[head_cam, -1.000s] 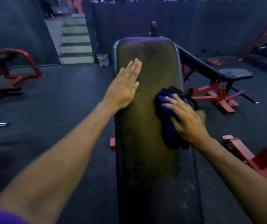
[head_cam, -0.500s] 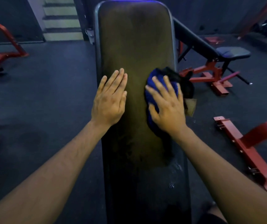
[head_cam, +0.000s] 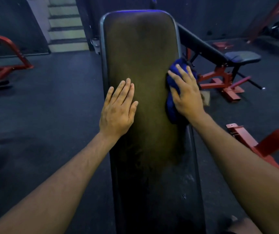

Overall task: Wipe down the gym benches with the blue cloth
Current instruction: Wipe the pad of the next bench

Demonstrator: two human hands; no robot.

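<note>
Head view: right hand [head_cam: 187, 97], fingers flat, presses blue cloth [head_cam: 172, 105] at bench [head_cam: 140, 53] pad's 3 o'clock edge; left hand [head_cam: 118, 108] rests flat and empty. The cloth may slide off that edge.

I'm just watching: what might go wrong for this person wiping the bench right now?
The blue cloth sits bunched at the right edge of the bench pad under the right hand, so it might slip over the side.

Bunched like that, it touches only a narrow strip, so the pad's middle and far end may get missed.

The left hand rests flat near the pad's left edge and could slide off if leaned on.
</note>
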